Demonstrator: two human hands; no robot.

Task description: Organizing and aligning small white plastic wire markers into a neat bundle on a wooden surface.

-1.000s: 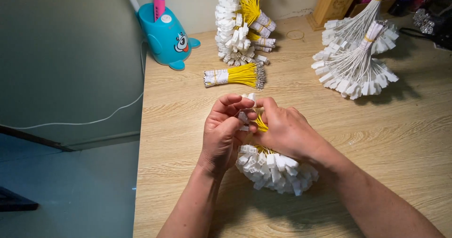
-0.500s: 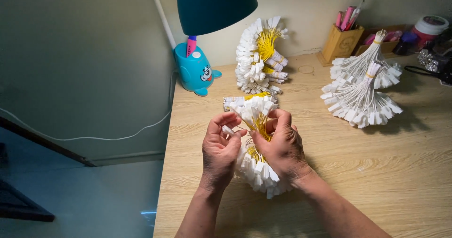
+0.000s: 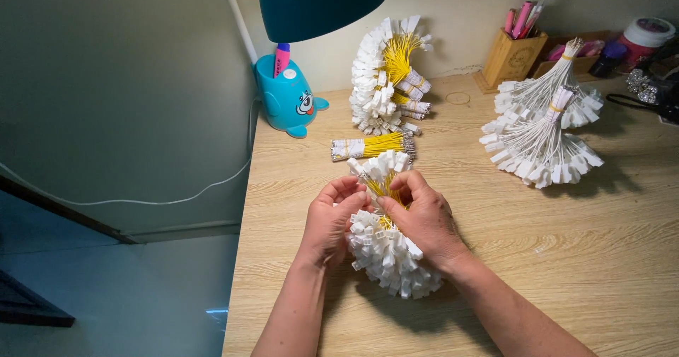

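Both hands work a bundle of yellow wires with white tags on the wooden desk.

The left hand (image 3: 331, 219) and right hand (image 3: 423, 219) pinch wires atop the tagged bundle (image 3: 389, 258); beyond lie a small banded bunch (image 3: 373, 146), a larger yellow-wired heap (image 3: 385, 74) and white-wired bundles (image 3: 541, 127).

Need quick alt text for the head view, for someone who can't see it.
Both hands, left hand and right hand, grip a bundle of yellow wires with white connectors on a wooden desk. Behind lie more yellow bundles, white-wire bundles and a blue pen holder.
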